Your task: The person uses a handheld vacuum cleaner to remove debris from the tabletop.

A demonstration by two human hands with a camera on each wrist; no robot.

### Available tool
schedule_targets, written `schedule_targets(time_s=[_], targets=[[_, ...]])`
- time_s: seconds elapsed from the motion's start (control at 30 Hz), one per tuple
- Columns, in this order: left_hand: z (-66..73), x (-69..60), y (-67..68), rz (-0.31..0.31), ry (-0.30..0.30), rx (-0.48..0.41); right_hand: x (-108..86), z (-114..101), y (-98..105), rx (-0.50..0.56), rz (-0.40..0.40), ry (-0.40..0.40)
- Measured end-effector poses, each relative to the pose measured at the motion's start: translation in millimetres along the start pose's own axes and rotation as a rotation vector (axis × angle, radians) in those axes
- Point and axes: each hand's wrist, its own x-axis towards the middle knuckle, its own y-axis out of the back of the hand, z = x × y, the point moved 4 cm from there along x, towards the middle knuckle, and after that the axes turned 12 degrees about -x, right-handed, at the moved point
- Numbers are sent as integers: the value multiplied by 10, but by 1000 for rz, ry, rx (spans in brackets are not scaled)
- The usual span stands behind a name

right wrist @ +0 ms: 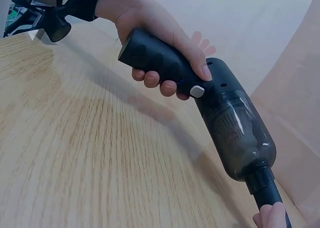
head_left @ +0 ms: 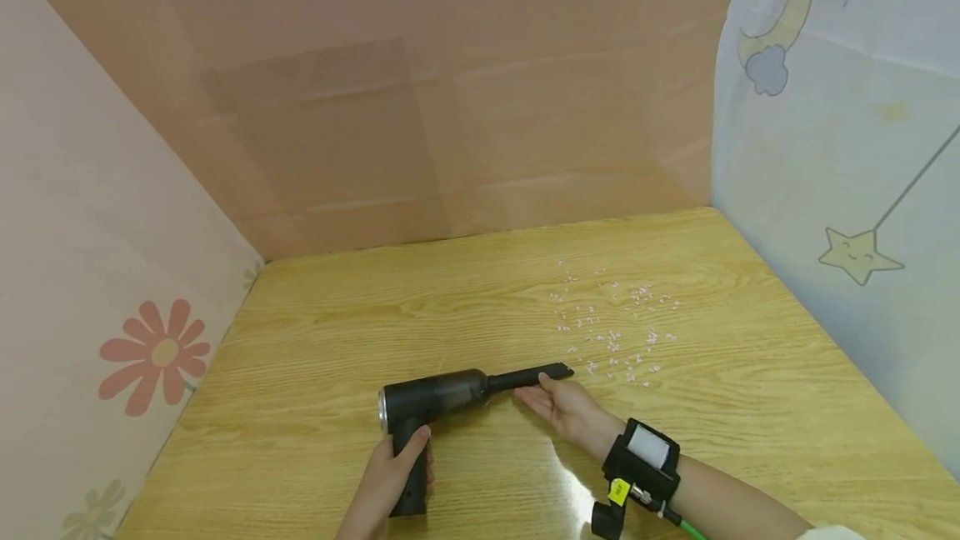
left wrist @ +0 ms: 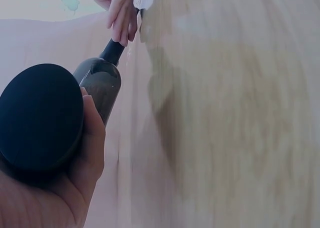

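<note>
A black handheld vacuum cleaner (head_left: pixel 431 397) with a smoky clear dust cup (right wrist: pixel 240 133) is held above the wooden table, its slim nozzle (head_left: pixel 517 379) pointing right. My left hand (head_left: pixel 384 473) grips the handle, and in the right wrist view its thumb lies along the body by a pale button (right wrist: pixel 197 91). Near the nozzle's tip, my right hand (head_left: pixel 573 412) pinches the tube, thumb on top and fingers underneath. Small pale pink bits (head_left: pixel 652 337) are scattered on the table, just beyond the slanted tip.
The wood-grain table (head_left: pixel 337 323) is bounded by a tan sheet (head_left: pixel 480 107) at the back. Printed cloths hang at the left (head_left: pixel 67 232) and right (head_left: pixel 885 182). My right wrist wears a black camera strap (head_left: pixel 641 461) with a green cable (head_left: pixel 686 527).
</note>
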Motion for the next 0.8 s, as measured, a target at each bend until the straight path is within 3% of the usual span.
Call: schedule_targets(time_s=[0.27,0.53,0.8], targets=[[22,-42,56,10,9,2,20,20,-76,-13,-2,-10],[9,-17,71,14,14,-18,66,32,-95,-15,28,12],[40,26,37,14,-8,-14,80,1,-70,20,7,8]])
